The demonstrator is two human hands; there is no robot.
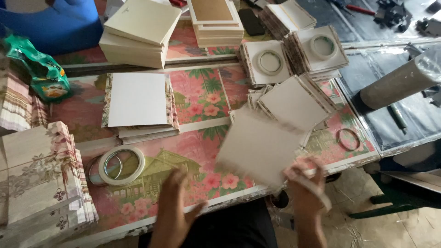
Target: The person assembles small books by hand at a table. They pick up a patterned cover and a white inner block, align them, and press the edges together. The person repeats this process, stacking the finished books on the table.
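Floral-covered table (202, 92), carrying card stacks and a tape roll (121, 164). Right hand (305, 186) is gripping a blurred grey square card (259, 147) by its lower corner, above the table's near edge, perhaps with a paper strip. Left hand (177, 204) is hovering open, fingers spread, beside the tape roll.

Both forearms are bare to the lower picture edge; no sleeve, cuff, glove, watch or bracelet shows on either. The left hand (173, 209) shows long, slender fingers, blurred at the tips, and no ring can be made out. The right hand (307, 186) is also blurred; nails and any finger markings cannot be told. Between the two forearms, just below the near edge of the floral-printed pink table covering (202, 181), a dark, plain garment (229, 227) covers the lap; its cut cannot be told.
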